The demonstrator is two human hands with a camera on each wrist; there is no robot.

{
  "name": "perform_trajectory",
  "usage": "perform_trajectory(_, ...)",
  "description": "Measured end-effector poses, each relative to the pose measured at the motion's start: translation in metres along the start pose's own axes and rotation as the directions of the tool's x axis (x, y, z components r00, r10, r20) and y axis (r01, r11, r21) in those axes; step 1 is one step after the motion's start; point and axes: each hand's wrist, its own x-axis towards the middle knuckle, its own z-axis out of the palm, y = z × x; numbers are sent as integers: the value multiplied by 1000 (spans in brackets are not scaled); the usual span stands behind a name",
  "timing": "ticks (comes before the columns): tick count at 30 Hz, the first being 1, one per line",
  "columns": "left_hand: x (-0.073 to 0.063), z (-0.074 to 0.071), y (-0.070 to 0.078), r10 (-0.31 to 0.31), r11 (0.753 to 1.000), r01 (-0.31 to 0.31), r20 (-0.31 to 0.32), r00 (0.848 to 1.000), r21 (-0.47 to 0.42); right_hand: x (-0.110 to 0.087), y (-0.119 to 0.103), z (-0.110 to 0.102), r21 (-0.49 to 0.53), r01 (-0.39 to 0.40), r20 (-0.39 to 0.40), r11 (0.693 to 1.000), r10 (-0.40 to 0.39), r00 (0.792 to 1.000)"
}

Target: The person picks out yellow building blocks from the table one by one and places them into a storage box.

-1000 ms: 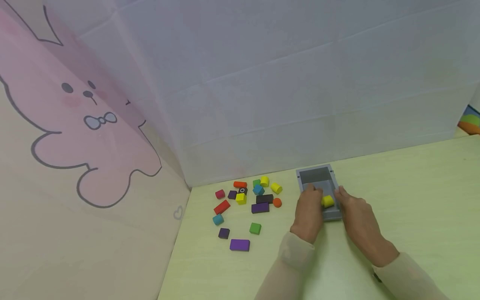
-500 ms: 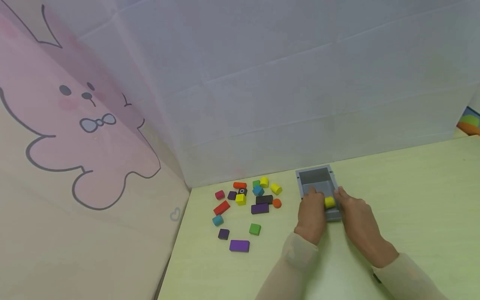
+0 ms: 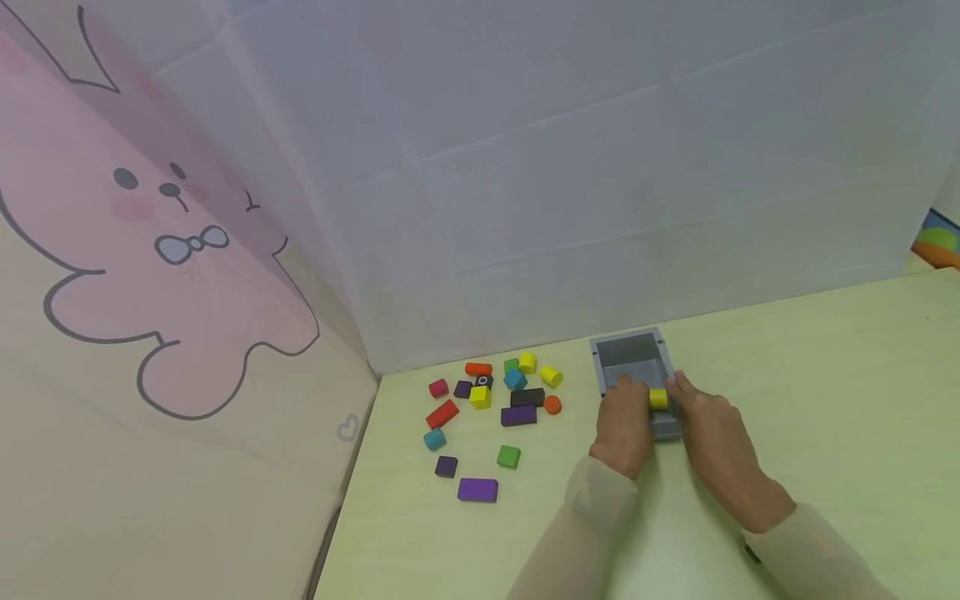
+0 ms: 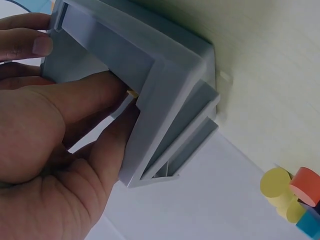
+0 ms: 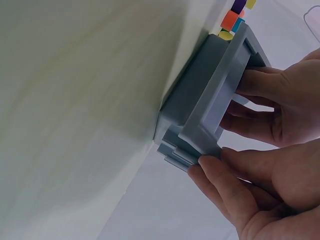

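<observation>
A grey plastic bin (image 3: 628, 350) stands on the table, ledges stepping out from one end (image 5: 176, 153). Inside it, near the front right, lies a yellow cylinder block (image 3: 657, 399). My left hand (image 3: 624, 429) reaches into the bin; its thumb and index fingertips close on the cylinder. In the left wrist view my left hand (image 4: 65, 125) hides most of that block, leaving a small yellowish edge between the fingertips. My right hand (image 3: 727, 450) grips the bin's near right part; in the right wrist view, its fingers (image 5: 207, 170) lie at the rim's corner.
Several loose blocks lie left of the bin, among them a purple block (image 3: 477, 490), a green block (image 3: 508, 457), a red block (image 3: 442, 413) and an orange block (image 3: 552, 405). Behind the table hangs a pale cloth (image 3: 600, 167); a rabbit-printed cloth (image 3: 187, 317) hangs at left.
My left hand has shifted slightly right inside the bin. The yellow cylinder has turned and moved a little away from me. My right hand and the bin stay almost in place.
</observation>
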Motion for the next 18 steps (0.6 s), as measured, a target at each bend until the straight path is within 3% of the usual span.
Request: perform_trajectory(18,7,-1,3,-24,999,24,-9,1000,-40,0,-3,-2,-11,-8,4,1000,8,1000)
